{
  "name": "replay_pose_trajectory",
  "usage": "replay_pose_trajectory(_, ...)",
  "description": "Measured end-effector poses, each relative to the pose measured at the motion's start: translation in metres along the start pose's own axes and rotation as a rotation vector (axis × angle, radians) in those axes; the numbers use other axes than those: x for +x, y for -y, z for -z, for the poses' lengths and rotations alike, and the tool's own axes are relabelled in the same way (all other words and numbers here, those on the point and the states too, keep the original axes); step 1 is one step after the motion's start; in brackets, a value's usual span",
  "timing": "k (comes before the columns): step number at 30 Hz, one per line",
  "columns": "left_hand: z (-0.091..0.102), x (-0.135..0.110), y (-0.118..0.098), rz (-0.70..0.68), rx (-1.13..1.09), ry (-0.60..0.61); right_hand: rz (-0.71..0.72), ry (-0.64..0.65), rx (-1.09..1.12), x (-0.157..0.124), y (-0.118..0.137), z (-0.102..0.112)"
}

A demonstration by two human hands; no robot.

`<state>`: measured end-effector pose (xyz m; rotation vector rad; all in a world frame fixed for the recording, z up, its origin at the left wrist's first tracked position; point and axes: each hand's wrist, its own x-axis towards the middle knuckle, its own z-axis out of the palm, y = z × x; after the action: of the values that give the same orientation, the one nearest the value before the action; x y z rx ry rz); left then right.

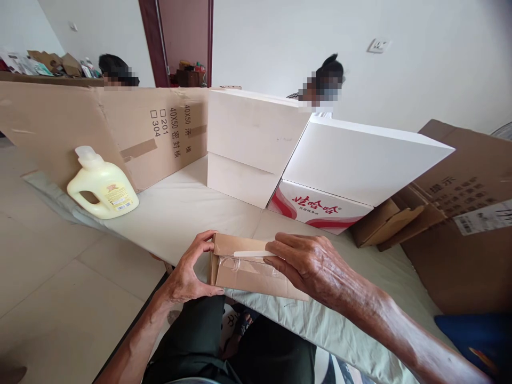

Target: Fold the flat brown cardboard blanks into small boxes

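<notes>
A small brown cardboard box [248, 280] rests at the near edge of a cloth-covered table [180, 208], with clear tape across its top. My left hand [191, 272] grips the box's left end, thumb and fingers curled round it. My right hand [310, 264] lies on the box's top right, and its fingers press a flat white stick [253, 254] down onto the tape.
A cream detergent bottle [102, 184] stands at the table's left. Brown cardboard sheets [120, 128] and white boxes [360, 160] wall off the back, with a red-printed carton [318, 208] under them. More brown cartons [464, 224] sit at right. Two people are behind the wall.
</notes>
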<state>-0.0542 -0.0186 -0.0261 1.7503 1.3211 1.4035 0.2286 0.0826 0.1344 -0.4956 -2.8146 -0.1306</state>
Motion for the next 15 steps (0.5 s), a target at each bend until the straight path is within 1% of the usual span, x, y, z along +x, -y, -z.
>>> replay_pose_trajectory(4, -0.001, 0.000, -0.001, 0.025, -0.002, 0.011, -0.003, 0.016, -0.019, 0.001, 0.000, -0.003)
replay_pose_trajectory(9, 0.000, 0.000, -0.003, 0.020, 0.004, 0.014, -0.003, 0.054, -0.033, 0.001, -0.001, -0.006)
replay_pose_trajectory(15, 0.004, 0.000, -0.003, -0.010, -0.004, 0.000, -0.012, 0.107, -0.043, -0.012, -0.014, -0.005)
